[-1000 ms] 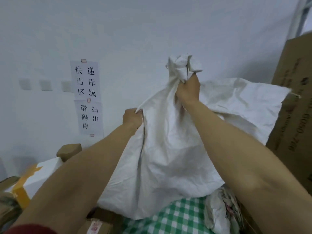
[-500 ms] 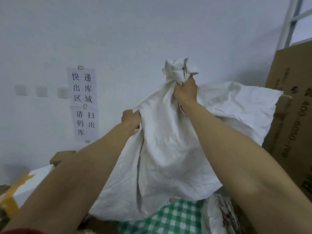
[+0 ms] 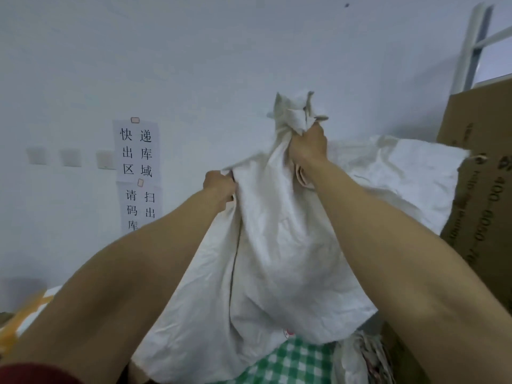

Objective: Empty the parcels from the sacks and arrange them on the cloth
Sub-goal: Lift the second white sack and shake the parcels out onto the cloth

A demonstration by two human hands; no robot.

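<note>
The sack (image 3: 291, 259), white, woven and creased, hangs bunched mid-scene over the near green-checked cloth (image 3: 293, 361). Our right grip (image 3: 307, 145) clenches its gathered top, and our left grip (image 3: 220, 188) pinches a fold at its left edge. A cardboard box (image 3: 484, 189) crowds the right. The far white wall (image 3: 221, 51) carries paper signs (image 3: 137, 151).

I have only one view, from the camera on the person's head. It faces forward, very near to the sack (image 3: 279, 259), toward the wall (image 3: 221, 51) behind it.
</note>
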